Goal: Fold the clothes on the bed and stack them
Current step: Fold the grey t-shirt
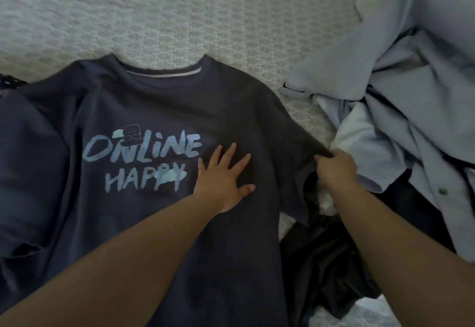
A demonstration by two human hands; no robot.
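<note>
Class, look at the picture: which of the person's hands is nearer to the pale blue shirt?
The right. The right hand grips the T-shirt sleeve right beside the pale blue shirt; the left hand presses flat on the T-shirt's chest, farther away.

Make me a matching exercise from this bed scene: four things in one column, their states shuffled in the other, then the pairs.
1. left hand
2. right hand
3. dark blue T-shirt
4. light blue shirt

A. crumpled in a heap
B. pinching a sleeve
C. spread out, print up
D. pressing flat on cloth

Pairs: 1-D, 2-B, 3-C, 4-A
</note>
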